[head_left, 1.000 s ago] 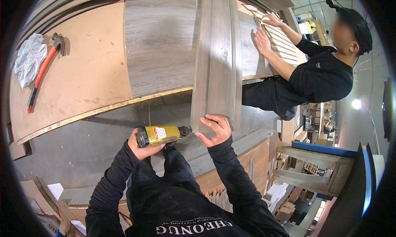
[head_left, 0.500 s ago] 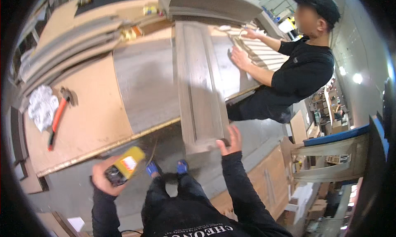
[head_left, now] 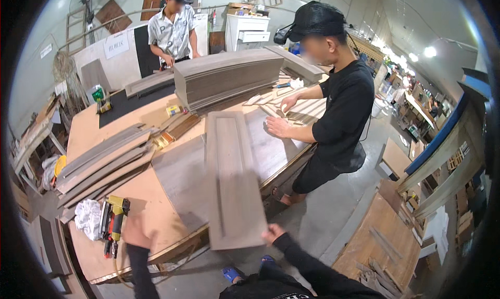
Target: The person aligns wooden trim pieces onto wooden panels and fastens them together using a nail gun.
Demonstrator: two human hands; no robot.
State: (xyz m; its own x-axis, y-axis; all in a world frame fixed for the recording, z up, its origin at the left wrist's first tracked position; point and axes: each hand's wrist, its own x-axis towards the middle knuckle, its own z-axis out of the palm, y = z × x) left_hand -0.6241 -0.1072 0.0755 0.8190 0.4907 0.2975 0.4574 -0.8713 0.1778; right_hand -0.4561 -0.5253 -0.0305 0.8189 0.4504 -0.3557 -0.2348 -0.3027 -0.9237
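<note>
One long grey panel (head_left: 229, 184) with a recessed middle is laid over the table (head_left: 140, 187), its near end jutting out past the table's edge. At the panel's near right corner, the edge is held by the right hand (head_left: 273, 234), with the fingers narrowed on it. To the left of the panel, the left hand (head_left: 137, 234) is blurred by motion; whether its fingers are wide or narrow cannot be told. Farther left of the panel, just beside that hand, a yellow and black nail gun (head_left: 120, 210) is set on the table, with a crumpled white cloth (head_left: 87, 218) next to it. Beneath the panel, a flat grey sheet (head_left: 177, 182) is spread. Left of the panel's far half, long strips (head_left: 101, 166) are piled. Beyond the panel, a tall grey stack (head_left: 232, 83) is seen, and behind it a person in a white patterned shirt (head_left: 169, 33). Right of the panel, pale slats (head_left: 310, 111) are handled by a co-worker in black (head_left: 346, 98).
</note>
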